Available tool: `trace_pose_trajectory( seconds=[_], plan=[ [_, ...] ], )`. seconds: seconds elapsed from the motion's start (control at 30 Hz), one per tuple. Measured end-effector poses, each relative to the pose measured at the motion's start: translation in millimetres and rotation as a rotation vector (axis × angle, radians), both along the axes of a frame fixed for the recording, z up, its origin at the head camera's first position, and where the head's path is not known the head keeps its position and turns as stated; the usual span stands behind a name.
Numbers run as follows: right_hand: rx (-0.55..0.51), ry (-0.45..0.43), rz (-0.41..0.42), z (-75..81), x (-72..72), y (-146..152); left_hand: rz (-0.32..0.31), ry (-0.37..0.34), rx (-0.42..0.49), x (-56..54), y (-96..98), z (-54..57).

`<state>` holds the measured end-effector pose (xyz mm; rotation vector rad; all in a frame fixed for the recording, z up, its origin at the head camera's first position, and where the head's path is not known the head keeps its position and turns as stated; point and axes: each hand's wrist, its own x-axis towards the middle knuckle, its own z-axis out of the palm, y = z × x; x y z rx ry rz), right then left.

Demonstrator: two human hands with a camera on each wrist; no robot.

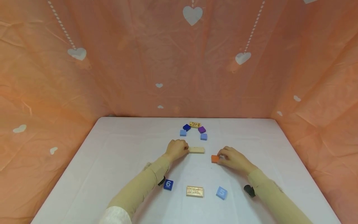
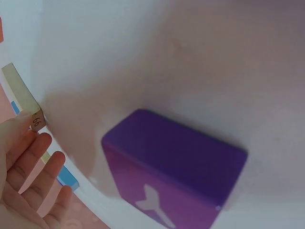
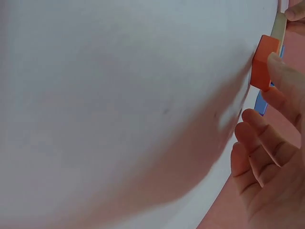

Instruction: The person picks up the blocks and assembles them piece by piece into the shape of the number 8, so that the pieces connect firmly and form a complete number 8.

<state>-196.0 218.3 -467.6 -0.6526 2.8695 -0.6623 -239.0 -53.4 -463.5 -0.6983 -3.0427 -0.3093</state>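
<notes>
My left hand [image 1: 176, 149] pinches the left end of a long pale wooden block [image 1: 197, 150] that lies flat on the table. In the left wrist view, small dark characters mark the end of that wooden block [image 2: 20, 90] beside the thumb. To the right and slightly nearer, my right hand [image 1: 233, 159] holds a small orange tile [image 1: 214, 159] by its right side. The right wrist view shows the thumb against this orange tile [image 3: 261, 67], with the other fingers loosely bent below it.
Beyond the hands, two light blue tiles [image 1: 183, 133], a dark blue tile [image 1: 186, 127], a purple tile [image 1: 202, 129] and a patterned wooden block [image 1: 195, 124] form an arch. Nearer lie a blue "6" tile [image 1: 168, 184], a wooden block [image 1: 195, 191] and a light blue "5" tile [image 1: 222, 193].
</notes>
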Motion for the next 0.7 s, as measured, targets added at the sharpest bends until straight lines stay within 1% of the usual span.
trace_pose_trajectory(
  seconds=[0.33, 0.53, 0.7],
  plan=[
    [-0.015, -0.034, -0.023, -0.7, -5.2, -14.5, -0.004, -0.022, 0.031, 2.4, 0.2, 3.1],
    [-0.024, 0.000, 0.009, -2.4, -7.9, -21.0, -0.003, -0.034, 0.030, 2.6, 0.6, 4.6],
    [-0.020, 0.025, 0.016, -3.3, -8.8, -23.9, -0.004, -0.043, 0.032, 1.8, 0.7, 5.0]
  ],
)
